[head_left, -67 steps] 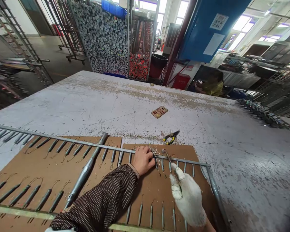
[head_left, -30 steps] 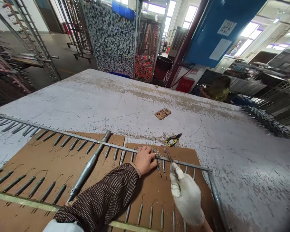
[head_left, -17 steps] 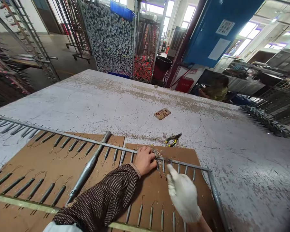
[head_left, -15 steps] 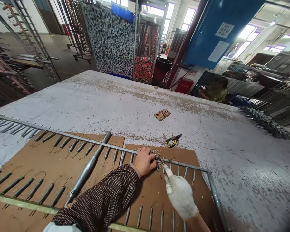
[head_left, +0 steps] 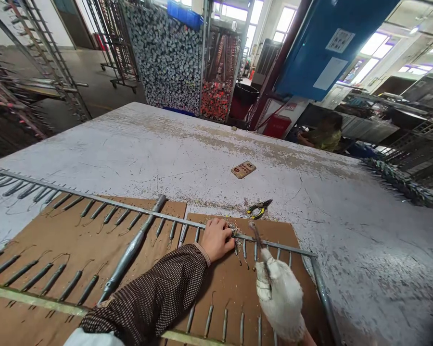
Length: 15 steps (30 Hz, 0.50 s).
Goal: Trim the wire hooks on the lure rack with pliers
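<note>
My bare left hand (head_left: 216,241) is closed over the long metal bar (head_left: 119,206) of a rack, in the right half of its length. Small grey coated hooks (head_left: 108,215) with thin wire ends hang from the bar in a row. In a white glove, my right hand (head_left: 279,293) grips a slim metal hand tool (head_left: 258,235), whose rounded tip rises just above the bar. Motion blurs that tool, and its exact kind is unclear. The rack lies on brown cardboard (head_left: 223,274); small chips are scattered near my left fingertips.
Yellow-and-black pliers (head_left: 260,209) lie on the table (head_left: 159,149) beyond the bar, and a printed card (head_left: 243,169) lies farther back. A thick grey tube (head_left: 133,252) crosses the rack. Behind the table stand stacked rods (head_left: 166,57), a blue cabinet (head_left: 332,48) and a seated person (head_left: 326,132).
My right hand has moved a little right and toward me, and the tool's tip has lifted off the bar. My left hand stays put on the bar.
</note>
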Each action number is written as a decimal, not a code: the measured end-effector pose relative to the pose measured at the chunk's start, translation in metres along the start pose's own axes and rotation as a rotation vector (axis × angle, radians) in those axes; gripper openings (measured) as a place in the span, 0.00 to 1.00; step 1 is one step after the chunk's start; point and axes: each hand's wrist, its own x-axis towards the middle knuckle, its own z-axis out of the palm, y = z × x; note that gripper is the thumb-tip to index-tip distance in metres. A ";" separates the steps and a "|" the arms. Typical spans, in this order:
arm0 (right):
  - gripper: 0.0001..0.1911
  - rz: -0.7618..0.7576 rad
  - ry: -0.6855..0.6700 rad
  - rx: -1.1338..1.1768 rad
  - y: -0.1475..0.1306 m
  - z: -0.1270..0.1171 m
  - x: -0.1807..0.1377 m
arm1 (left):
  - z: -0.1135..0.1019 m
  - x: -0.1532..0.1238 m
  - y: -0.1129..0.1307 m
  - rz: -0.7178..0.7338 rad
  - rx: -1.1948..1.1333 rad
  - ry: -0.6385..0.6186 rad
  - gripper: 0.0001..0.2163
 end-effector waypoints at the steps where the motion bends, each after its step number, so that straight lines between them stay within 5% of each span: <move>1: 0.22 -0.042 -0.018 0.001 0.000 0.001 0.000 | 0.000 0.000 0.000 -0.004 -0.001 0.003 0.08; 4: 0.21 -0.051 -0.085 -0.032 0.000 0.002 0.000 | 0.001 0.000 0.000 0.005 0.001 0.005 0.09; 9: 0.22 -0.019 0.049 -0.005 -0.001 -0.002 0.003 | 0.001 0.000 0.000 -0.001 0.005 0.011 0.09; 12: 0.22 -0.098 -0.049 -0.034 -0.001 -0.001 0.006 | 0.001 0.000 0.000 -0.003 0.002 0.001 0.09; 15: 0.20 -0.022 -0.035 -0.024 0.001 -0.001 0.007 | 0.001 0.001 0.000 0.002 0.002 -0.010 0.09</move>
